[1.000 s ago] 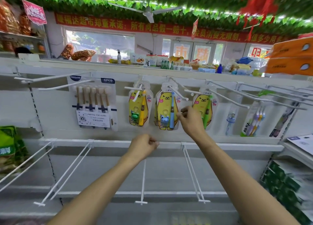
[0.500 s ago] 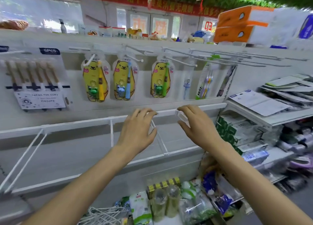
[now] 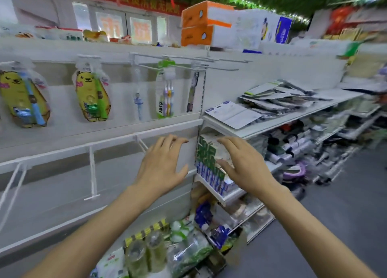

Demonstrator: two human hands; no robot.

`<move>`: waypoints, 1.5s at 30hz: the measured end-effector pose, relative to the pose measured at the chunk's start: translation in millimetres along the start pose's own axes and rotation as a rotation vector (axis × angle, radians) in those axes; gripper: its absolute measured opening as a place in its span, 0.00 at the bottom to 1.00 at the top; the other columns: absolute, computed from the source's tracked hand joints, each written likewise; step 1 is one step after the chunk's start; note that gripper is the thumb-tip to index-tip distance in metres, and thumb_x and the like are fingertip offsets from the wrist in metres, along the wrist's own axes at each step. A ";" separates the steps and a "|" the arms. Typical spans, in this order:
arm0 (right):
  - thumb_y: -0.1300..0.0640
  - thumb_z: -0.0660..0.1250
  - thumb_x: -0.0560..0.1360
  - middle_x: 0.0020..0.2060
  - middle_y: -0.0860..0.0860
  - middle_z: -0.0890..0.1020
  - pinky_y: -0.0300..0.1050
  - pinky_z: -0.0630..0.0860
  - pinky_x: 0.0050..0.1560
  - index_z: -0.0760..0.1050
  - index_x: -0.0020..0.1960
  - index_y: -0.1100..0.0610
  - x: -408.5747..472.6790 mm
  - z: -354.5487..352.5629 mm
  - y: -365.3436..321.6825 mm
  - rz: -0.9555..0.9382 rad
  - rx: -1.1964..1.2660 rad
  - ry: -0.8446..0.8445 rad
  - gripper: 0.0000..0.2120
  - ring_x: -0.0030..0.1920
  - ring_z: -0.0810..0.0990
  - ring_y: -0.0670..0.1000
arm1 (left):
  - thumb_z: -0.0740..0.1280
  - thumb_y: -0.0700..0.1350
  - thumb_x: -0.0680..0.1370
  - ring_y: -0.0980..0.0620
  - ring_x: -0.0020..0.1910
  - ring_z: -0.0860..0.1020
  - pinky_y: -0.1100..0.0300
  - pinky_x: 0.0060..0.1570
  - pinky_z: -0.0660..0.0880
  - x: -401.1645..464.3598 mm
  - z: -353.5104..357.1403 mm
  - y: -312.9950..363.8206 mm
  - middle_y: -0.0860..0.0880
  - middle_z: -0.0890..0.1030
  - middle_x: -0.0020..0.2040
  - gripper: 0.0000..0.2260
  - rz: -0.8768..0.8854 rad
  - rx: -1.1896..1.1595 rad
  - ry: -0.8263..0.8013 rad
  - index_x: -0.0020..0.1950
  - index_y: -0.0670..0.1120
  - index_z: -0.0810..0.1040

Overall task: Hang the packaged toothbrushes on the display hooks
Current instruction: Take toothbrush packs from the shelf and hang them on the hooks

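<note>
Both the left hand [image 3: 161, 166] and the right hand [image 3: 243, 166] are empty, fingers spread and relaxed, below the hooks [image 3: 188, 65]. The toothbrush packs [image 3: 92, 96] already hang from those hooks; more flat packs [image 3: 278, 97] lie on the shelf right of them. The risk, as I judge it: grabbing from that loose pile could drag neighbours off the shelf. Motion blur smears the pile, so its contents are unclear.
</note>
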State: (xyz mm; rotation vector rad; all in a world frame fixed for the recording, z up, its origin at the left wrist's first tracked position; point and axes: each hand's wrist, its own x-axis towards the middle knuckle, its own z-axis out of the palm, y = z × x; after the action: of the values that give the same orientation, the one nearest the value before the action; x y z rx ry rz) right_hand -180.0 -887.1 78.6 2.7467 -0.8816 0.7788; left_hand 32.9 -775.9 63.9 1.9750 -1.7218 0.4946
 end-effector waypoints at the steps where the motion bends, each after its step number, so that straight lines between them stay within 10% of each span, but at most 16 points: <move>1: 0.50 0.69 0.78 0.66 0.53 0.77 0.51 0.74 0.63 0.70 0.72 0.57 -6.1 -4.0 20.5 0.004 -0.003 -0.006 0.25 0.65 0.75 0.57 | 0.67 0.57 0.73 0.49 0.61 0.71 0.51 0.58 0.75 6.9 8.5 15.3 0.51 0.72 0.62 0.26 -0.001 -0.002 -0.002 0.69 0.52 0.69; 25: 0.50 0.65 0.80 0.70 0.45 0.72 0.41 0.71 0.62 0.65 0.75 0.51 0.2 25.8 355.0 0.209 0.028 -0.085 0.24 0.69 0.70 0.48 | 0.62 0.59 0.79 0.49 0.67 0.68 0.52 0.64 0.70 262.0 205.4 200.5 0.52 0.69 0.70 0.26 0.026 -0.061 -0.106 0.74 0.52 0.65; 45: 0.62 0.69 0.73 0.62 0.56 0.78 0.52 0.76 0.54 0.73 0.68 0.60 200.0 108.0 518.3 -0.033 0.001 -0.069 0.24 0.60 0.77 0.60 | 0.54 0.68 0.79 0.38 0.71 0.70 0.47 0.62 0.70 460.8 292.8 187.5 0.41 0.59 0.79 0.35 -0.552 0.329 -0.484 0.78 0.45 0.58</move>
State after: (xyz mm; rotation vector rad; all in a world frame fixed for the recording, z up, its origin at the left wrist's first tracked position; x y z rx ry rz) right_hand -295.2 -1441.1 84.4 2.7967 -0.8464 0.6820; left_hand -95.1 -1337.6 99.4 2.8588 -1.2883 0.1059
